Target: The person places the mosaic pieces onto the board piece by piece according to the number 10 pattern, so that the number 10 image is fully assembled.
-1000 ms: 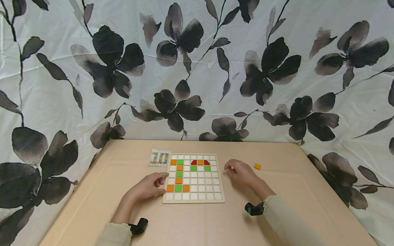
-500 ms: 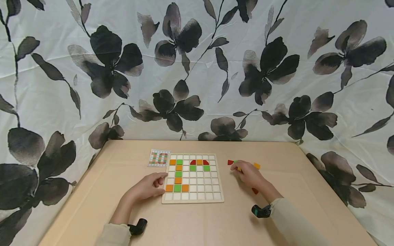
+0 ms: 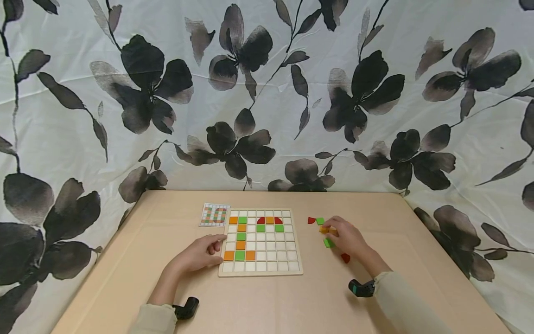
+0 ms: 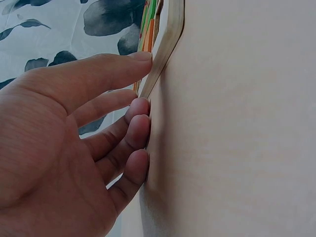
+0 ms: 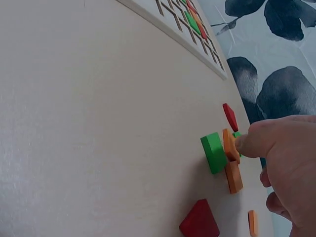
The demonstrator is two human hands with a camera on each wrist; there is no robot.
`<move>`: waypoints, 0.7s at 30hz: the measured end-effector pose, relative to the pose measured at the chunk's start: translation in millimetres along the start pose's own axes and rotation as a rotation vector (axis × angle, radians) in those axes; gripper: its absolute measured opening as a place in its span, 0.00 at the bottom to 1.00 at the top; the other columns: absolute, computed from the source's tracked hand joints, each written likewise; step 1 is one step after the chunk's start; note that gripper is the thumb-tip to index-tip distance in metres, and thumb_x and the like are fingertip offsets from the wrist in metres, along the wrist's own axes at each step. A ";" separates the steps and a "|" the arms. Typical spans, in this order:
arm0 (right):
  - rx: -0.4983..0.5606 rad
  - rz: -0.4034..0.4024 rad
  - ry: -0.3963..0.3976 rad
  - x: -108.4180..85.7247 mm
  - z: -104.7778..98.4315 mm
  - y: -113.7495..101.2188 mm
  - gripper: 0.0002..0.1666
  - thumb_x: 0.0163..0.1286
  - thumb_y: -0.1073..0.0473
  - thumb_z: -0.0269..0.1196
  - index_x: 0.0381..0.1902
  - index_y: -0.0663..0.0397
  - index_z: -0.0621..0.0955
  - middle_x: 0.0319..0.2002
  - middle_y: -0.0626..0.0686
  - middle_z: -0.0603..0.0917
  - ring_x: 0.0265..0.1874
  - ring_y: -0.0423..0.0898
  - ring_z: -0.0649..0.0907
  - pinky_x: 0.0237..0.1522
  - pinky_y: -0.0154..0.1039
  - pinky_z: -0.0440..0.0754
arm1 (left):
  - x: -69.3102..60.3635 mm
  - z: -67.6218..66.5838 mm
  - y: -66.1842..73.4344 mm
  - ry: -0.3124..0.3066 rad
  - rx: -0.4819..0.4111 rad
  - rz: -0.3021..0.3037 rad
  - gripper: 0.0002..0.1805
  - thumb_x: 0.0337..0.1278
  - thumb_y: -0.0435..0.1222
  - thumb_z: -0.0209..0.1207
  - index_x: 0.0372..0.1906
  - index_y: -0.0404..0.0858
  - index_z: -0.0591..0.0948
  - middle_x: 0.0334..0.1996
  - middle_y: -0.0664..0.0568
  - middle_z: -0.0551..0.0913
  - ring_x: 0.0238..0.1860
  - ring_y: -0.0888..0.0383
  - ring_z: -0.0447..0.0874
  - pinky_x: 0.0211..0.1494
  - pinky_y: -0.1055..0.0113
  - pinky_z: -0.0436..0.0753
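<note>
One left hand (image 3: 202, 253), loosely bent, resting against the grid board's (image 3: 270, 246) left edge; just beside the board's far-left corner, a pattern card (image 3: 214, 215). Right of the board, right hand (image 3: 348, 236), thumb on an orange tile (image 5: 228, 142), pinch unclear, near a green tile (image 5: 215, 154) and red tile (image 5: 200, 222). Likeliest mishap: neighbouring tiles dragged along, from lying so close.

The right grip (image 3: 348, 239) has moved from beside the board (image 3: 270, 255) to an orange piece (image 5: 228, 143), uncovering a green piece (image 3: 328, 243)

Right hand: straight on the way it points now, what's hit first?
An orange tile right at the tip of the right hand; they seem to touch, though depth is unclear.
</note>
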State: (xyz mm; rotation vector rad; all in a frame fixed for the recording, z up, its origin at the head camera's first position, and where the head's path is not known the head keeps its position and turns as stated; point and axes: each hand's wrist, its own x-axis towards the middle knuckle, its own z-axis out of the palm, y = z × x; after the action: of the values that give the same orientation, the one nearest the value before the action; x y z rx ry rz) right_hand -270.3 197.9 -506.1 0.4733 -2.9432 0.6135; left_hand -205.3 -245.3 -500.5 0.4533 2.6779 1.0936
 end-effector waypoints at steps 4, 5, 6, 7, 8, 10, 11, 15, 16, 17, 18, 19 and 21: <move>-0.046 0.040 -0.018 0.1 -1.1 5.9 0.13 0.62 0.60 0.67 0.45 0.49 0.84 0.47 0.51 0.80 0.46 0.51 0.81 0.51 0.52 0.81 | 0.1 0.0 -0.2 0.004 0.009 0.009 0.33 0.50 0.31 0.66 0.64 0.32 0.71 0.36 0.50 0.72 0.38 0.57 0.68 0.35 0.71 0.67; -0.053 0.045 -0.023 0.0 -1.5 7.3 0.13 0.61 0.60 0.68 0.45 0.49 0.84 0.47 0.51 0.81 0.46 0.51 0.81 0.50 0.52 0.81 | 0.3 0.0 -0.3 0.004 0.009 0.010 0.33 0.50 0.31 0.66 0.64 0.32 0.71 0.36 0.49 0.73 0.38 0.57 0.68 0.35 0.71 0.67; -0.058 0.047 -0.029 -0.1 -1.9 8.7 0.13 0.61 0.60 0.68 0.45 0.49 0.85 0.47 0.51 0.81 0.46 0.51 0.80 0.50 0.52 0.81 | 0.4 0.0 -0.3 0.004 0.009 0.009 0.33 0.50 0.31 0.66 0.64 0.32 0.71 0.36 0.49 0.73 0.38 0.57 0.69 0.35 0.71 0.67; -0.060 0.048 -0.037 -0.4 -2.2 9.9 0.13 0.61 0.60 0.68 0.45 0.50 0.84 0.47 0.52 0.81 0.46 0.51 0.80 0.51 0.52 0.81 | 0.5 -0.1 -0.3 0.004 0.009 0.009 0.33 0.50 0.31 0.66 0.64 0.32 0.71 0.36 0.49 0.73 0.38 0.57 0.68 0.35 0.71 0.67; -0.057 0.049 -0.045 -0.7 -2.5 11.3 0.14 0.61 0.61 0.68 0.46 0.50 0.84 0.47 0.52 0.81 0.46 0.52 0.80 0.51 0.53 0.81 | 0.7 -0.2 -0.4 0.003 0.007 0.008 0.33 0.50 0.31 0.66 0.64 0.32 0.71 0.36 0.49 0.73 0.38 0.57 0.68 0.35 0.71 0.67; -0.046 0.056 -0.060 -1.3 -3.2 13.5 0.16 0.60 0.61 0.67 0.47 0.51 0.84 0.48 0.53 0.81 0.48 0.52 0.79 0.51 0.53 0.80 | 1.0 -0.4 -0.6 0.002 0.005 0.006 0.33 0.50 0.31 0.66 0.64 0.32 0.71 0.36 0.49 0.72 0.38 0.57 0.68 0.35 0.71 0.67; -0.039 0.062 -0.069 -1.6 -3.4 14.5 0.16 0.60 0.61 0.67 0.48 0.51 0.84 0.49 0.53 0.81 0.48 0.53 0.79 0.52 0.53 0.80 | 1.1 -0.4 -0.6 0.002 0.004 0.004 0.33 0.50 0.31 0.66 0.64 0.32 0.71 0.36 0.50 0.72 0.38 0.57 0.68 0.35 0.71 0.67; -0.010 0.079 -0.098 -1.7 -4.3 17.6 0.18 0.60 0.62 0.66 0.50 0.51 0.83 0.51 0.55 0.80 0.50 0.54 0.78 0.53 0.55 0.79 | 1.8 -0.3 -0.9 0.002 0.007 0.000 0.33 0.50 0.32 0.66 0.64 0.33 0.71 0.36 0.50 0.72 0.38 0.57 0.68 0.36 0.71 0.67; -0.007 0.081 -0.102 -1.5 -4.5 18.0 0.18 0.60 0.62 0.66 0.50 0.51 0.83 0.52 0.55 0.80 0.50 0.54 0.78 0.53 0.55 0.79 | 1.8 -0.3 -0.9 0.001 0.006 -0.003 0.33 0.50 0.32 0.67 0.65 0.33 0.71 0.36 0.50 0.72 0.38 0.57 0.68 0.36 0.71 0.67; -0.005 0.083 -0.104 -1.1 -4.5 18.4 0.18 0.59 0.62 0.66 0.50 0.51 0.82 0.52 0.55 0.80 0.49 0.53 0.78 0.52 0.54 0.79 | 1.9 -0.2 -0.8 0.001 0.006 -0.007 0.33 0.50 0.32 0.67 0.64 0.33 0.71 0.36 0.50 0.72 0.38 0.57 0.68 0.36 0.71 0.67; -0.007 0.083 -0.106 -0.8 -4.6 18.7 0.18 0.59 0.62 0.66 0.49 0.51 0.83 0.52 0.54 0.80 0.47 0.52 0.78 0.51 0.53 0.80 | 1.9 -0.2 -0.8 0.001 0.005 -0.009 0.33 0.50 0.32 0.67 0.64 0.33 0.71 0.36 0.50 0.72 0.38 0.57 0.68 0.36 0.71 0.67; -0.002 0.086 -0.109 -0.4 -4.6 18.8 0.18 0.59 0.62 0.66 0.49 0.52 0.82 0.51 0.54 0.80 0.45 0.51 0.78 0.48 0.50 0.80 | 1.9 -0.2 -0.7 0.001 0.005 -0.012 0.33 0.50 0.32 0.67 0.64 0.34 0.71 0.36 0.50 0.72 0.38 0.57 0.68 0.35 0.71 0.67; 0.003 0.091 -0.111 0.1 -4.6 19.1 0.18 0.58 0.62 0.67 0.48 0.52 0.82 0.51 0.54 0.81 0.40 0.49 0.77 0.41 0.44 0.80 | 1.8 -0.2 -0.5 0.001 0.005 -0.016 0.33 0.50 0.32 0.67 0.64 0.34 0.71 0.36 0.50 0.72 0.38 0.57 0.68 0.35 0.71 0.67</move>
State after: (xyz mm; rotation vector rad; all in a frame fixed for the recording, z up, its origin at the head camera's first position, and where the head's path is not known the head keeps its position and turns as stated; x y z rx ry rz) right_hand -276.4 216.4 -509.0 0.3880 -3.0838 0.6210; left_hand -207.1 -245.1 -500.9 0.4322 2.6809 1.0835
